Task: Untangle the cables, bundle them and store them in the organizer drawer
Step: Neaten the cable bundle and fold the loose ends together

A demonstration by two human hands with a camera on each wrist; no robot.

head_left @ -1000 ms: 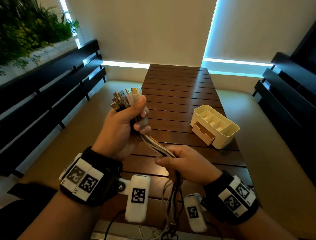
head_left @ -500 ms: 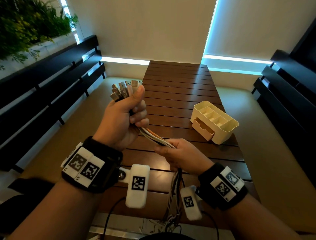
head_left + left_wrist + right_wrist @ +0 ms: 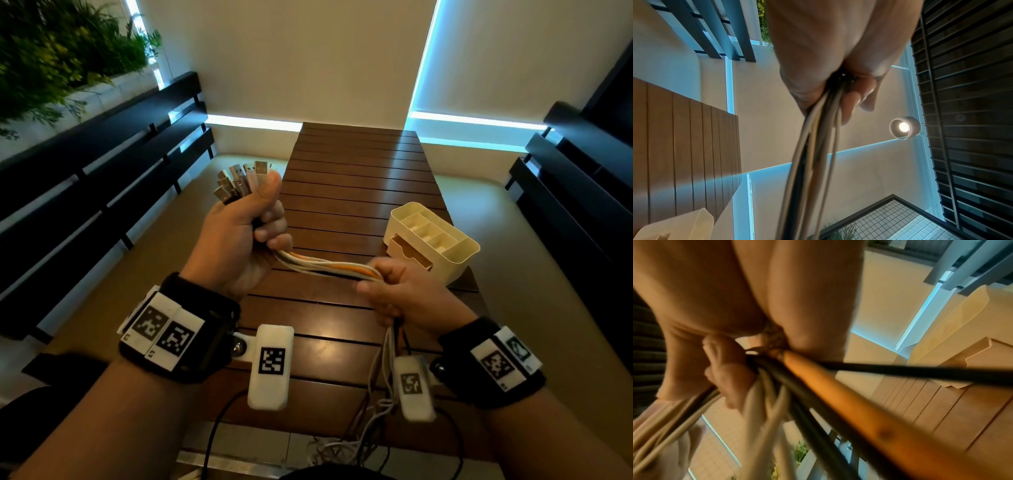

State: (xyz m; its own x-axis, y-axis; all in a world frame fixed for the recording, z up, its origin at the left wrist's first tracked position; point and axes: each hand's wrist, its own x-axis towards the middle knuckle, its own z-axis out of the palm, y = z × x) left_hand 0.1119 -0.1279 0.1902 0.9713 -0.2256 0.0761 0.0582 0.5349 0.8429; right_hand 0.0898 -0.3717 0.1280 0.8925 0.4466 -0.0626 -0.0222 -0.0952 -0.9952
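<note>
Right hand [image 3: 407, 294] slid rightward along cables [image 3: 329, 267], nearing organizer [image 3: 455, 260]

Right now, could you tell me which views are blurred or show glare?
Head view: sharp, wide-angle bending, glare on the table. Left wrist view: cables slightly soft, ceiling lamp bright. Right wrist view: heavy blur on the orange cable and right hand.

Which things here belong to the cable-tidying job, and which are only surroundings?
Part of the job:
cables
left hand
right hand
organizer
drawer

Only surroundings:
table
plants
dark benches
ceiling lamp
</note>
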